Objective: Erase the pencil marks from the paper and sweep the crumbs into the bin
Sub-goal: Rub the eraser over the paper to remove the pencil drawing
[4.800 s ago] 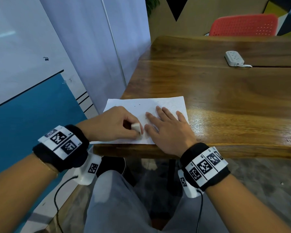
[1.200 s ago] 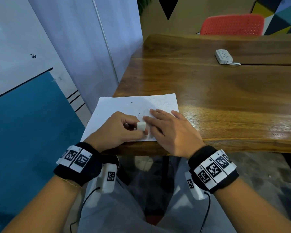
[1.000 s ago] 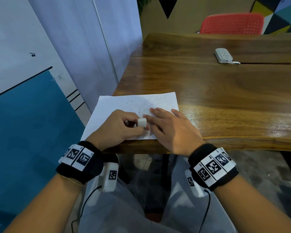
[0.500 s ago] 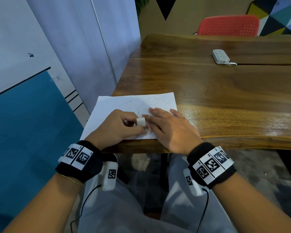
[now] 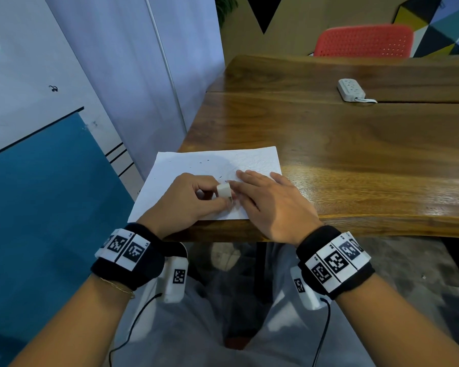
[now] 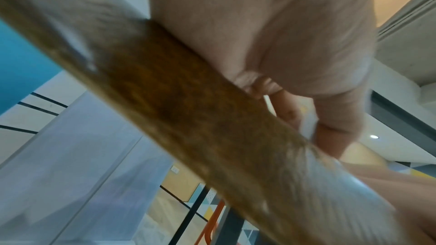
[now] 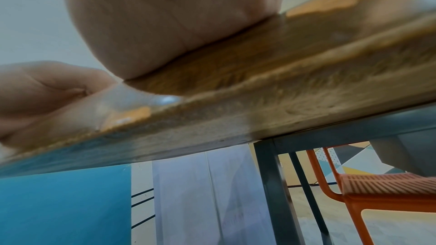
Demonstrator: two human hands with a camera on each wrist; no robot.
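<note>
In the head view, a sheet of paper [image 5: 196, 168] was laid flat at the near left corner of a wooden table [image 5: 355, 160], its left edge overhanging the table's side. Faint pencil scribbles [image 5: 252, 161] were seen on the far right part of the sheet, and small dark crumbs [image 5: 200, 162] were scattered over its middle. A white eraser [image 5: 224, 191] was pinched between the thumb and curled fingers of the left hand [image 5: 188, 202] and set against the paper. The right hand [image 5: 270, 205] was laid flat on the sheet just beside the eraser, fingers straight and nothing grasped. A white power strip [image 5: 351, 90] was lying well apart on the far side of the table, and a red chair [image 5: 363, 42] was standing beyond it.

In the left wrist view, much blurred, the eraser [image 6: 309, 124] was seen gripped by the fingers [image 6: 330, 118] above the table edge [image 6: 188, 118].

In the right wrist view, the heel of the right hand [image 7: 165, 21] was pressed on the tabletop [image 7: 283, 59], and the left hand [image 7: 42, 85] was seen beside it. The chair [image 7: 382, 189] was visible beneath the table.
</note>
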